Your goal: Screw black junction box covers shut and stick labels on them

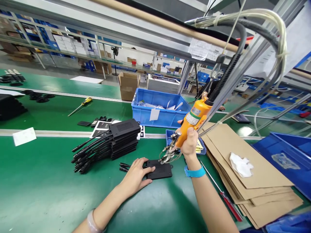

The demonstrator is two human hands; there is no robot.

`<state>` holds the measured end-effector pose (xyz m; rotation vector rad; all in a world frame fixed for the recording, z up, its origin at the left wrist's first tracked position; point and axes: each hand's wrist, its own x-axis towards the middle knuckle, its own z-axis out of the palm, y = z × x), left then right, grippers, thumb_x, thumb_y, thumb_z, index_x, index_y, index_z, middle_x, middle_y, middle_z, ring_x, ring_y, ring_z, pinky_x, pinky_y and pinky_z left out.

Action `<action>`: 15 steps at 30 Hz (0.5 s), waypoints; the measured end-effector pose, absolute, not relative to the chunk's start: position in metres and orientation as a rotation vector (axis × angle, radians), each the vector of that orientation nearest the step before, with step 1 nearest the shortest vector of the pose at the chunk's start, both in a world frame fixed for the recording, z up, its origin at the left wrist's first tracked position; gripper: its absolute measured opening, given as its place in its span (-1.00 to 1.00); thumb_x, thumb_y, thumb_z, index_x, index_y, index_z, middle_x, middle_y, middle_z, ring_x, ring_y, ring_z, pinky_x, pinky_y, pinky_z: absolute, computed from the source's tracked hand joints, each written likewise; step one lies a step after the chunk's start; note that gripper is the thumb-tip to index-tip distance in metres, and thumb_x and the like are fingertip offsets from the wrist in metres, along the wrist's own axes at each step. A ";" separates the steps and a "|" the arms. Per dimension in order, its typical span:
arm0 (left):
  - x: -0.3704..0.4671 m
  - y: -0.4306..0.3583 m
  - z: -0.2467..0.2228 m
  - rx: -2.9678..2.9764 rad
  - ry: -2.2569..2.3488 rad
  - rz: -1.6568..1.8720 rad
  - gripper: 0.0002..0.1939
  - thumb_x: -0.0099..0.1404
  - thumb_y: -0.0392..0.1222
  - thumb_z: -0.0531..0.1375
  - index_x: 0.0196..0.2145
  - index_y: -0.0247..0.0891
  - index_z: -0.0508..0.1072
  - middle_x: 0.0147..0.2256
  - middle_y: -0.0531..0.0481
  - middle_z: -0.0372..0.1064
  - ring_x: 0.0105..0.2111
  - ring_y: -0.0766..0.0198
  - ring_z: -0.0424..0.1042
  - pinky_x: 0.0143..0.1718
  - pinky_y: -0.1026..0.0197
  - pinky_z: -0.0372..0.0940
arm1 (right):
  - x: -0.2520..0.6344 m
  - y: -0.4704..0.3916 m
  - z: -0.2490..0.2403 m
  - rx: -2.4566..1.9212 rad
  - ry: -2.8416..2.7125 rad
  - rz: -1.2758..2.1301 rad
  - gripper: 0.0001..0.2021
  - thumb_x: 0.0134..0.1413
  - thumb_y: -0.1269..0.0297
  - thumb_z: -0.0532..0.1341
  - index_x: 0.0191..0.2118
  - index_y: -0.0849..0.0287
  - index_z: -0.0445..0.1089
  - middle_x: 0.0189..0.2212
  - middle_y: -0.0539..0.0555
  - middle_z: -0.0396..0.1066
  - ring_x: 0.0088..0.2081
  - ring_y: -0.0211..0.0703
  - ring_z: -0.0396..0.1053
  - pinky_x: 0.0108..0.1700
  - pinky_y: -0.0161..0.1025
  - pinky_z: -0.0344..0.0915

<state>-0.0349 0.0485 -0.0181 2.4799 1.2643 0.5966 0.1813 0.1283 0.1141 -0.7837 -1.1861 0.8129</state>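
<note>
A flat black plastic case (160, 171) with vent slots and short black cables lies on the green bench. My left hand (139, 173) holds its left end, with fingers across the top and the thumb along the near side. My right hand (190, 142) is wrapped round an orange power screwdriver (193, 117), which hangs tilted from a cord and hoses. The screwdriver's metal tip meets the case near its far edge; the exact contact point is too small to make out. Left of my hands stands a stack of similar black cases (125, 137), their cables pointing left.
Behind the work stands a blue bin (155, 116) with bags and papers. A small blue tray (202, 150) is partly hidden behind my right hand. Cardboard sheets (243, 161) and a red-handled screwdriver (230, 207) lie at right. A yellow-handled screwdriver (86, 101) lies farther back.
</note>
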 end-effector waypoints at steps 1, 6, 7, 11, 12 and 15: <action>-0.035 0.049 -0.018 2.478 1.262 0.596 -0.46 0.11 -0.20 0.45 0.06 -0.02 0.50 0.10 -0.22 0.22 0.11 -0.17 0.28 0.11 -0.27 0.28 | 0.182 0.129 0.112 -0.783 -1.188 0.814 -0.51 0.16 -0.19 0.14 -0.14 0.17 0.43 -0.60 -0.05 0.31 -0.69 -0.29 0.23 -0.70 -0.35 0.23; -0.035 0.048 -0.018 2.465 1.256 0.605 -0.45 0.11 -0.20 0.45 0.06 0.00 0.49 0.11 -0.21 0.23 0.09 -0.16 0.30 0.11 -0.27 0.28 | 0.182 0.128 0.107 -0.786 -1.193 0.830 -0.51 0.14 -0.24 0.12 -0.17 0.15 0.37 -0.61 -0.05 0.34 -0.72 -0.30 0.20 -0.72 -0.36 0.16; -0.035 0.048 -0.018 2.461 1.259 0.606 -0.45 0.11 -0.20 0.46 0.06 0.00 0.50 0.11 -0.20 0.24 0.09 -0.16 0.31 0.11 -0.27 0.28 | 0.182 0.128 0.106 -0.798 -1.196 0.835 -0.50 0.13 -0.25 0.12 -0.16 0.14 0.36 -0.61 -0.06 0.34 -0.73 -0.30 0.20 -0.73 -0.36 0.15; -0.034 0.049 -0.020 2.450 1.267 0.619 -0.45 0.09 -0.18 0.47 0.05 0.01 0.51 0.10 -0.19 0.26 0.06 -0.16 0.33 0.09 -0.26 0.31 | 0.182 0.128 0.106 -0.826 -1.202 0.838 -0.47 0.10 -0.29 0.12 -0.19 0.15 0.35 -0.61 -0.06 0.33 -0.73 -0.30 0.20 -0.74 -0.35 0.16; -0.035 0.049 -0.021 2.448 1.264 0.621 -0.45 0.09 -0.18 0.47 0.05 0.02 0.51 0.10 -0.19 0.26 0.06 -0.16 0.33 0.09 -0.26 0.31 | 0.182 0.129 0.105 -0.827 -1.203 0.833 -0.46 0.09 -0.30 0.12 -0.21 0.15 0.35 -0.61 -0.06 0.33 -0.73 -0.30 0.20 -0.73 -0.35 0.16; -0.036 0.050 -0.025 2.443 1.254 0.626 -0.44 0.10 -0.17 0.46 0.06 0.04 0.50 0.11 -0.18 0.25 0.08 -0.16 0.32 0.11 -0.27 0.29 | 0.181 0.128 0.101 -0.826 -1.189 0.817 -0.44 0.07 -0.32 0.12 -0.26 0.17 0.37 -0.62 -0.05 0.32 -0.71 -0.30 0.21 -0.71 -0.35 0.20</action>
